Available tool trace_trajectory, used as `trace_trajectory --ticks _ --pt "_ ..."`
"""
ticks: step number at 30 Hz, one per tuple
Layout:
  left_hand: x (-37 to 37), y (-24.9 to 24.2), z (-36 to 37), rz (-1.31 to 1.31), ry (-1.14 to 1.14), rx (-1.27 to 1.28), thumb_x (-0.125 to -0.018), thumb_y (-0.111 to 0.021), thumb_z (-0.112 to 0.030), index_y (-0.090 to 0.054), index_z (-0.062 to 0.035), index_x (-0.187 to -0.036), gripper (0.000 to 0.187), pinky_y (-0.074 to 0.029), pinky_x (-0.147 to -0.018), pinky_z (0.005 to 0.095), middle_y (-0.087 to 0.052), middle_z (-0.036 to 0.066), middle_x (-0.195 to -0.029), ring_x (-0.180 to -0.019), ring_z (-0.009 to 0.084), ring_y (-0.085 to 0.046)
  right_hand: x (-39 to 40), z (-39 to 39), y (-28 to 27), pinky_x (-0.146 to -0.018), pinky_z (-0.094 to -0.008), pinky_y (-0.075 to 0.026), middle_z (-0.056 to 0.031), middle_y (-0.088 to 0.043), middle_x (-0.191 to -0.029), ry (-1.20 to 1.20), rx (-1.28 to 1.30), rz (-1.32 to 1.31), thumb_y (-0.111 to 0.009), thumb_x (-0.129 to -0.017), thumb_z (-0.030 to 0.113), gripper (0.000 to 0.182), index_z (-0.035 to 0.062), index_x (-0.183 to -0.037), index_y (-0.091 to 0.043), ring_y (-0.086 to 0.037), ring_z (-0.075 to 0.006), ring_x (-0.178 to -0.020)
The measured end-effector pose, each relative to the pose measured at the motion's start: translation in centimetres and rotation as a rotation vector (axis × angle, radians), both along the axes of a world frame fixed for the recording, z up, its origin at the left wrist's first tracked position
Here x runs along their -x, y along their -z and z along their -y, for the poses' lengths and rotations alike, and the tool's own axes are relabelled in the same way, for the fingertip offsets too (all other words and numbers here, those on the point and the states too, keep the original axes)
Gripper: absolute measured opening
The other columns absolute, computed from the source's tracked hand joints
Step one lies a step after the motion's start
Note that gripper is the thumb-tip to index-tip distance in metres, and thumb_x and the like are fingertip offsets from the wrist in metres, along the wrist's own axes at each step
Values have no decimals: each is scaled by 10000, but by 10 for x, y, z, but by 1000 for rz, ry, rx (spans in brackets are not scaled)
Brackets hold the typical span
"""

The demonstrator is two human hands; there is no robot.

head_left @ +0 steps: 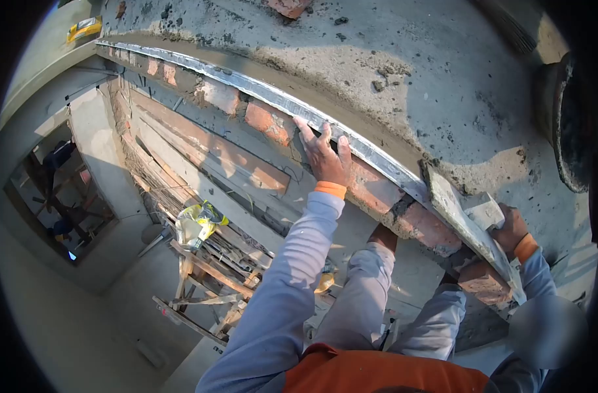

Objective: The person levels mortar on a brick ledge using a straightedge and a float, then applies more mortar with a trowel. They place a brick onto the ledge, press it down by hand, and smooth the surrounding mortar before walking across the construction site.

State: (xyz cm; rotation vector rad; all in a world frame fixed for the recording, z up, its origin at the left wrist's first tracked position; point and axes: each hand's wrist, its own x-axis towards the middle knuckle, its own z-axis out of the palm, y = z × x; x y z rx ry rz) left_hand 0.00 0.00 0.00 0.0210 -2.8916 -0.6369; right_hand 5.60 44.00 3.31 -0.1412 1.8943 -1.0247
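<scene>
A long metal straightedge (263, 93) lies along the edge of a brick course (266, 122), with a strip of wet mortar (371, 128) behind it. Against the straightedge's near side rest the spread fingertips of my left hand (326, 157), its palm over the brick face. My right hand (510, 232) is wrapped round the block handle of a mortar-covered float (466, 223). The float stands tilted at the straightedge's right end, touching the mortar. My right fingers are partly hidden behind the handle.
A dark bucket (564, 124) is at the right. Mortar crumbs (380, 85) dot the concrete slab (443, 59). Below, to the left, are stacked planks (200, 144), a wooden trestle (210, 301) and a yellow-white bag (200, 223). A yellow packet (84, 29) lies at upper left.
</scene>
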Motion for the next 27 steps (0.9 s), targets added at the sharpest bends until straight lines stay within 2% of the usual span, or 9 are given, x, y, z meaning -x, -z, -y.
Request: trace_trajectory --ticks 2,6,12,17,19,20,23,25,27 --pt "-13 5 -25 10 -5 24 -893 -572 -198 -383 -33 -1248 435 -230 -1090 527 -128 344 -1472 -1345 507 -207 33 42 14 -719 -389 -514 -232 -666 -868 41 13 -101 -667 -703 135 332 -31 -987 -624 -666 -351 -785" --pt "12 -20 14 75 14 -14 -869 -594 -233 -379 -4 -1247 491 -231 -1072 587 -154 359 -1446 -1345 529 -174 164 230 8 -748 -415 -504 -290 -635 -809 27 71 -148 -619 -648 130 396 -97 -972 -591 -647 -399 -804" --pt "9 -10 21 115 -43 -104 -796 -671 -271 -397 -110 -1276 575 -237 -1062 610 -120 395 -1441 -1351 527 -181 344 485 32 -811 -421 -504 -329 -627 -862 -119 -43 -367 -608 -602 194 395 -128 -827 -653 -643 -414 -863" --pt "5 -6 24 262 -29 -92 -863 -615 -337 -281 -154 -1385 647 -291 -1035 597 -198 365 -1437 -1338 493 -263 437 627 45 -657 -409 -523 -187 -672 -713 -154 -2 -447 -602 -569 158 280 -35 -745 -702 -657 -299 -663" --pt "5 -4 25 177 -48 -122 -859 -620 -337 -276 -154 -1385 655 -286 -1041 597 -192 366 -1439 -1341 492 -258 459 629 84 -650 -427 -485 -126 -657 -750 -930 138 -1142 -731 -609 190 140 177 -732 -666 -636 -328 -723" --pt "4 -6 24 140 -52 -147 -858 -621 -336 -275 -156 -1385 655 -286 -1040 597 -193 366 -1439 -1341 494 -256 452 628 74 -655 -322 -524 -71 -707 -744 -681 -40 -613 -631 -684 228 192 109 -792 -734 -682 -206 -702" --pt "8 -8 27 101 -35 -234 -857 -631 -317 -305 -177 -1343 602 -262 -1021 646 -146 405 -1430 -1337 536 -206 408 577 48 -627 -388 -524 -158 -674 -675 -280 35 -472 -603 -569 151 242 -23 -706 -701 -654 -254 -609" --pt "8 -10 25 117 -43 -208 -851 -641 -318 -320 -188 -1332 593 -260 -1034 630 -139 393 -1438 -1338 533 -205 372 518 31 -584 -363 -509 -149 -631 -558 -291 110 -394 -614 -545 200 249 -43 -574 -659 -618 -247 -510" --pt "10 -13 21 76 -60 -128 -845 -640 -297 -405 -160 -1259 496 -255 -1064 589 -150 372 -1445 -1349 513 -204 326 453 21 -676 -369 -530 -211 -662 -696 -217 -16 -182 -608 -583 155 270 -85 -696 -660 -670 -275 -657"
